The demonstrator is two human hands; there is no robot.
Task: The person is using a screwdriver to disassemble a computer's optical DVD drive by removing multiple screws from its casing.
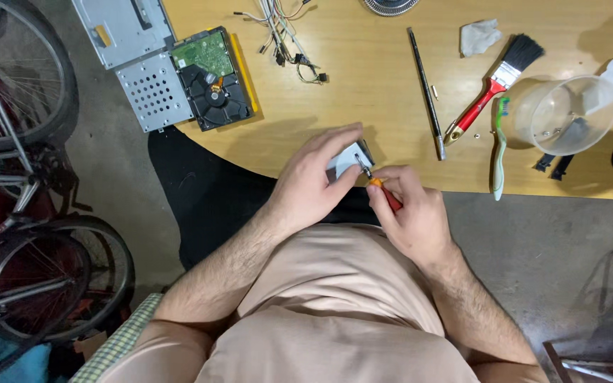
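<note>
Wooden table (391,42), near edge: small grey metal part (349,157) pinched in left hand (310,186); right hand (409,213) fingers closed around orange-handled screwdriver (381,188), tip touching the part. Beyond: hard drive (214,81), paintbrush (494,85), toothbrush (499,149).

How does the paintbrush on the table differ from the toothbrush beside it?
The paintbrush has a red handle and wide black bristles; the toothbrush is slim, green and white, with a small head. The paintbrush lies slanted, the toothbrush nearly straight toward the table edge. Both lie untouched.
</note>
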